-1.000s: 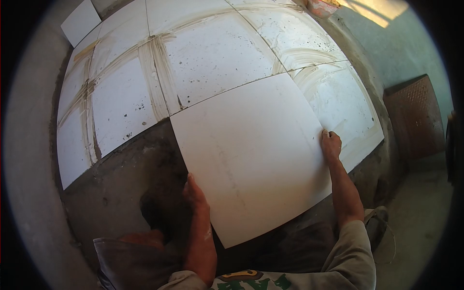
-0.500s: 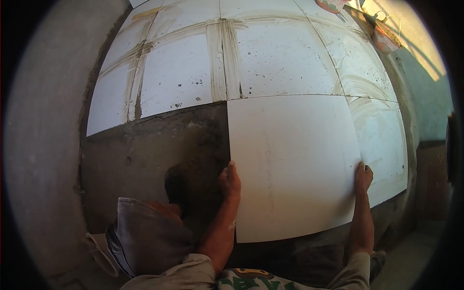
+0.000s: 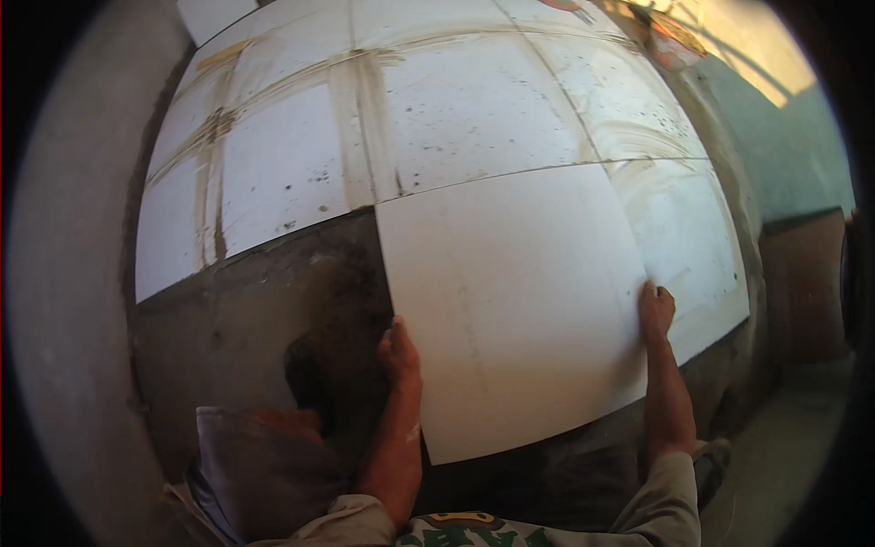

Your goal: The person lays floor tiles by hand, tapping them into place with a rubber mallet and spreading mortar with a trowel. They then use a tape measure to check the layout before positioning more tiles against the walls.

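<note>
A large plain white floor tile [image 3: 515, 305] lies in front of me, its far edge close against the laid tiles. My left hand [image 3: 399, 354] grips the tile's left edge, thumb up along the side. On the opposite edge, my right hand [image 3: 656, 312] has its fingers curled round the side, partly over the neighbouring tile [image 3: 697, 246]. The undersides of the fingers are hidden. Dark grey screed [image 3: 237, 333] shows left of the tile, beside my bent knee [image 3: 251, 456] and dark shoe [image 3: 308, 374].
Laid white tiles [image 3: 474, 118] with brown grout smears and crumbs spread ahead. A yellowish strip [image 3: 221, 56] lies at the far left. At the upper right is a reddish container [image 3: 674, 46]. A brown panel [image 3: 807, 287] stands at right, a grey wall [image 3: 73, 273] at left.
My view has turned, so the scene sits further left and slightly tilted. Both hands stay on the tile's edges, and the tile shows no clear shift against its neighbours.
</note>
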Motion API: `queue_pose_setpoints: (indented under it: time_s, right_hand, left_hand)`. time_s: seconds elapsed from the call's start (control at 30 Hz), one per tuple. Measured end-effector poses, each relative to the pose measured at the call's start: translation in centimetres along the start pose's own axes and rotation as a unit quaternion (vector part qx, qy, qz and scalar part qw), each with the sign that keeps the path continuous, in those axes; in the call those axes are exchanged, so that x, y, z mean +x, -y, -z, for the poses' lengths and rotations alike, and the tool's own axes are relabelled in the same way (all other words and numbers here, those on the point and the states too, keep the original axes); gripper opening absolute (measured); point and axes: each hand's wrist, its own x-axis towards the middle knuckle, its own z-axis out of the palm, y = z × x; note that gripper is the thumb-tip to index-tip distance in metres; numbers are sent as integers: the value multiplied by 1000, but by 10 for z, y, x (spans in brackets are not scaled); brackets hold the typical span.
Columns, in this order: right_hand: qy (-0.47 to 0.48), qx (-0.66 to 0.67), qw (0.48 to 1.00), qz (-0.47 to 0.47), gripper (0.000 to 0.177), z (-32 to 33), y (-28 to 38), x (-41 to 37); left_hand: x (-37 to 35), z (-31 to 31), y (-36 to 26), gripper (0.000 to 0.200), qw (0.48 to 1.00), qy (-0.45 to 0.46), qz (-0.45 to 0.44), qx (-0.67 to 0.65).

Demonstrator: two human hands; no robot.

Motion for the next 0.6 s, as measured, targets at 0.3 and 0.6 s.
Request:
queue_pose_setpoints:
  time_s: [0.3,0.6]
  right_hand:
    - [38,-41,997,-48,40,12,10,-2]
    - [40,-39,997,-44,39,13,12,-3]
  left_hand:
    - [6,-2,9,38,994,8,48,-97]
    - [-2,-5,-7,36,987,13,78,-142]
